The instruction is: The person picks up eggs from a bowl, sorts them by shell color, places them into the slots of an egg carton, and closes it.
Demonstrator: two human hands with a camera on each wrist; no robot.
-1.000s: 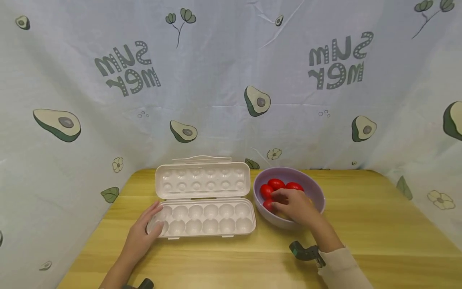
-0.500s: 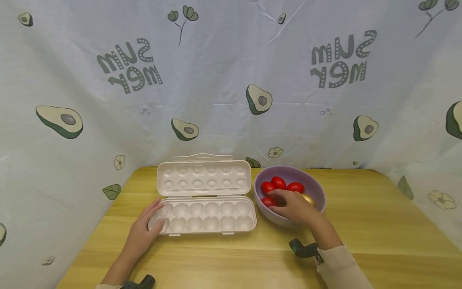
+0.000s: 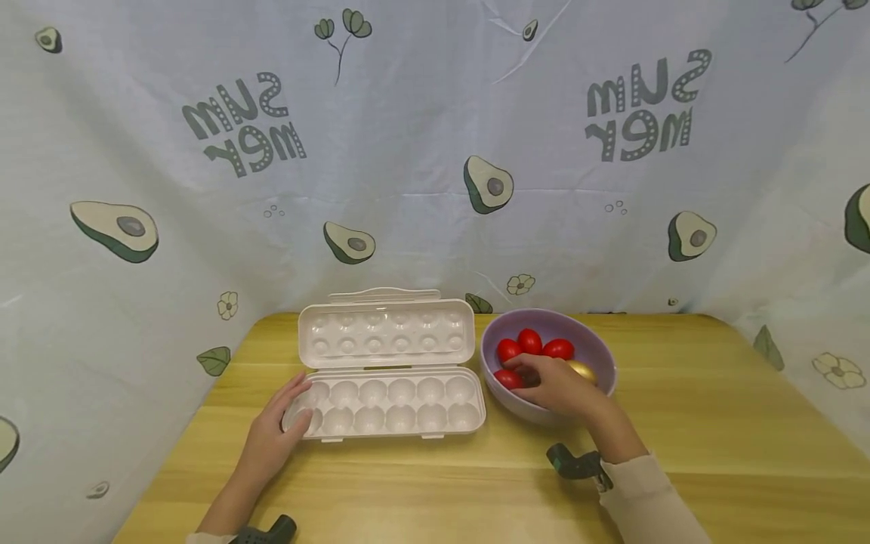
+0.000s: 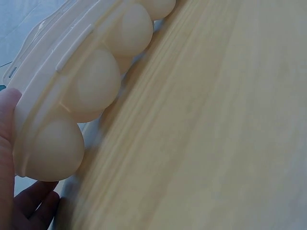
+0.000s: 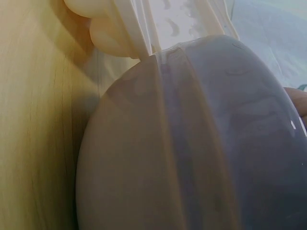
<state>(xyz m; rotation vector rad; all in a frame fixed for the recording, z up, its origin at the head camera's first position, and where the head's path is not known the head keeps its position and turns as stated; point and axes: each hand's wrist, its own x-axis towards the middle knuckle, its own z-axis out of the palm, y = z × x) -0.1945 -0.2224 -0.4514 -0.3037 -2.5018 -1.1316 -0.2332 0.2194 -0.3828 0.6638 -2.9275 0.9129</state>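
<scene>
A cream egg carton (image 3: 367, 436) lies open on the table, its lid folded back and its cups bare. My left hand (image 3: 272, 434) grips the carton's left end; in the left wrist view the thumb (image 4: 6, 139) is at its front rim and the fingers (image 4: 38, 201) are down beside the last cup. To the right stands a purple bowl (image 3: 598, 347) holding several red eggs (image 3: 530, 341) and a golden egg (image 3: 583, 371). Inside it, my right hand (image 3: 560, 385) pinches the front red egg (image 3: 507, 378) between thumb and fingers; its palm side is hidden.
The wooden table (image 3: 435, 491) ends at a hanging cloth (image 3: 408, 151) printed with avocados. The bowl stands close beside the carton's right end. Dark cameras (image 3: 574, 462) are strapped to both wrists.
The head view has shifted slightly. The right hand's fingertips have edged left around the front red egg, the eggs have shifted a little, and more of the golden egg shows. The left hand keeps its place.
</scene>
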